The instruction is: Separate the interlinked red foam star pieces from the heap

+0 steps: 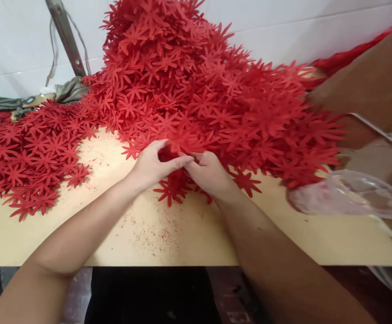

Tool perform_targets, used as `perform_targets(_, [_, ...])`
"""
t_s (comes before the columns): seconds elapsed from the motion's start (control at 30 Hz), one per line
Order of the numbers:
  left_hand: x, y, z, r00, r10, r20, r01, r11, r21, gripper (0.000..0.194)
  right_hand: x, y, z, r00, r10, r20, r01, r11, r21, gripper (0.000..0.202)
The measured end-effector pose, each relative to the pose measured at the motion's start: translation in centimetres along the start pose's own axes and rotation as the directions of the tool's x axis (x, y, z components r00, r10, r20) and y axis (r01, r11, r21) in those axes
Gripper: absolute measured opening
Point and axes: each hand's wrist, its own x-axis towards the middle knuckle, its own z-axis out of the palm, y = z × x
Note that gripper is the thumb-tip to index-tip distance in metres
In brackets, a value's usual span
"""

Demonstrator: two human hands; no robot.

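Observation:
A tall heap of red flower-shaped pieces (pixel 182 81) covers the back and middle of the pale table (pixel 115 238). At its front edge my left hand (pixel 153 164) curls round a red flower piece (pixel 182 145), thumb pointing right. My right hand (pixel 209 173) touches it from the right, its fingertips pinched on the same red piece. Both hands meet at the thumbs. The held piece is blurred, and part of it is hidden by the fingers. Below the hands lie a few loose red flowers (pixel 170 191).
A lower pile of red flowers (pixel 34 153) spreads over the left. On the right are a clear plastic container (pixel 367 193) and a brown cardboard box (pixel 367 85). A metal bar (pixel 66 36) and grey-green cloth (pixel 71 90) stand at the back left. Red crumbs dot the front.

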Motion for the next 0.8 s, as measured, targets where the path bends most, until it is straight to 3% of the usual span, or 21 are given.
perform_targets(0.1, [0.5, 0.2, -0.3, 0.985, -0.163, -0.057, 0.148, 0.967, -0.207, 0.009, -0.1, -0.1, 0.3, 0.999, -0.019, 0.031, 0.018, 0.999, 0.043, 0.030])
perform_targets(0.23, [1.1, 0.6, -1.1, 0.931, -0.272, -0.242, 0.181, 0.922, -0.343, 0.009, 0.0, 0.3, 0.0, 0.999, -0.029, 0.042, 0.025, 0.995, 0.094, 0.022])
perform_targets(0.33, [1.4, 0.7, -1.6, 0.900, -0.323, -0.293, 0.207, 0.908, -0.364, 0.011, 0.1, 0.5, -0.4, 0.998, 0.036, -0.043, -0.030, 0.991, 0.132, 0.016])
perform_targets(0.5, [1.4, 0.4, -1.6, 0.928, -0.263, -0.264, 0.195, 0.947, -0.255, 0.015, 0.4, 0.2, -0.5, 0.986, 0.073, -0.151, -0.046, 0.983, 0.175, 0.013])
perform_targets(0.6, [1.5, -0.1, -1.5, 0.941, -0.197, -0.275, 0.141, 0.967, -0.210, 0.019, 0.3, 0.0, -0.5, 0.984, 0.065, -0.165, -0.041, 0.989, 0.145, 0.029])
perform_targets(0.8, [1.8, -0.7, -1.7, 0.951, -0.213, -0.224, 0.161, 0.961, -0.226, 0.012, 0.2, 0.1, -0.6, 0.974, 0.016, -0.227, -0.007, 0.999, 0.038, 0.048])
